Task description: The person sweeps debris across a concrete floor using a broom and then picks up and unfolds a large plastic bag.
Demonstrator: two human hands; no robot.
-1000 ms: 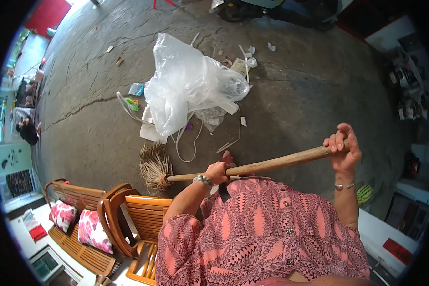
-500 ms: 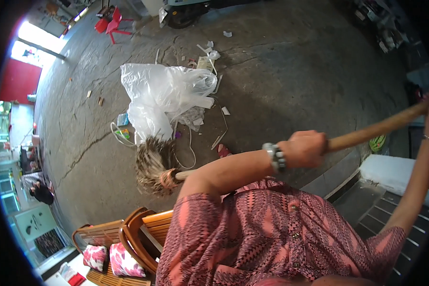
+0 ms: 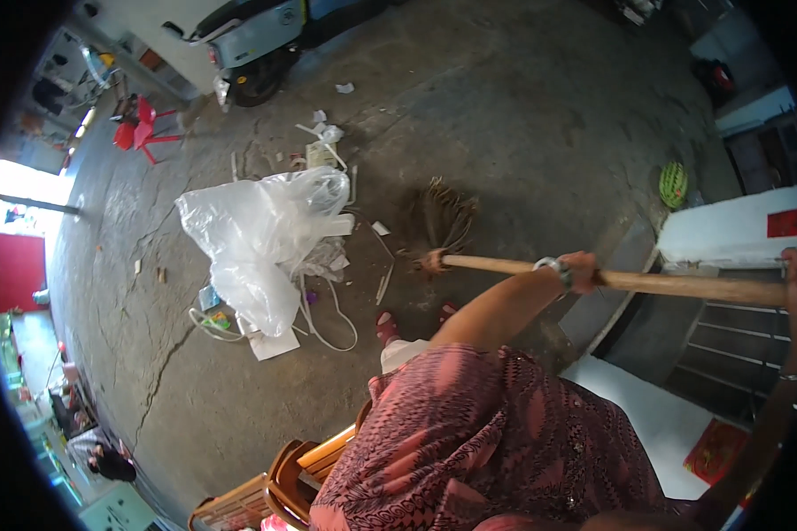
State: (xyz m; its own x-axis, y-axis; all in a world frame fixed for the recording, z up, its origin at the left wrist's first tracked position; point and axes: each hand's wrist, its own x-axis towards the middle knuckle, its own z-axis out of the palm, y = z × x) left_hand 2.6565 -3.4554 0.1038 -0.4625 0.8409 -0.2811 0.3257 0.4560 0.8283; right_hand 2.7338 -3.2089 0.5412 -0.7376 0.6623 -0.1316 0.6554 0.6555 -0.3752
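Note:
I hold a long wooden-handled broom (image 3: 505,265) slanting across the right half of the head view. My left hand (image 3: 581,272), with a beaded bracelet at the wrist, is closed round the middle of the handle. At the far right my right hand (image 3: 793,276) wraps the handle's top end, partly lost in the dark rim. The broom's brown bristle head (image 3: 450,219), bound with orange cord, is fanned out over the concrete floor ahead of my feet. To its left lies a heap of crumpled clear plastic sheeting (image 3: 252,239), apart from the bristles.
Paper scraps (image 3: 328,133), white strips and a looped white cord (image 3: 345,341) lie round the plastic. A scooter (image 3: 257,53) and red chair (image 3: 149,124) stand at the far left. A watermelon (image 3: 673,184) sits by a white wall (image 3: 726,230) at right; wooden seating (image 3: 283,478) is near below.
The broom head has swung from the near side of the plastic out to its right. Both hands keep their hold on the handle. My view has turned to the right.

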